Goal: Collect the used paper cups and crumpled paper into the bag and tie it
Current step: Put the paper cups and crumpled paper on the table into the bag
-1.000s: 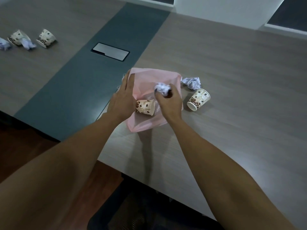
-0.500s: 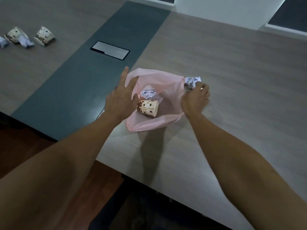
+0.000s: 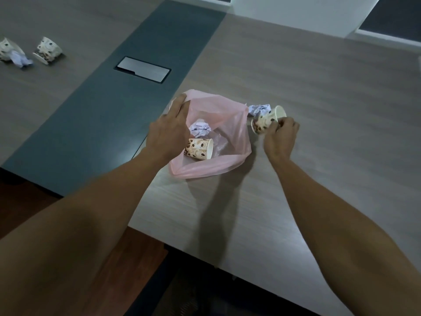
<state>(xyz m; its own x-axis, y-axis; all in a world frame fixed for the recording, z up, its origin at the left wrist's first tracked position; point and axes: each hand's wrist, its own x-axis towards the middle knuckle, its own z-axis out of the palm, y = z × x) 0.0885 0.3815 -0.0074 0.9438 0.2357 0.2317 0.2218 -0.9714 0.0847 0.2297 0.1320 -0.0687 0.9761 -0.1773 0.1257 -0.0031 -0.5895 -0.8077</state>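
From the head camera, the pink plastic bag lies open on the wood-grain table, and the left hand holds its left rim spread, fingers extended along the edge with the thumb side pressing the film down. Inside the bag rest one paper cup on its side and a crumpled paper ball just above it.

A second ago the right hand was over the bag with that paper ball pinched in its fingers; half a second ago the ball lay in the bag and the hand had reached out past the right rim. Now the right hand has its fingers closed around a second patterned paper cup, lifted and tilted just outside the bag's right edge. Another crumpled paper sits on the table touching or just behind that cup.

So one cup and one paper are collected, and this cup is probably next into the bag. Far to the left, well apart from the bag, two more cups and a paper wad remain, so tying is not yet due.
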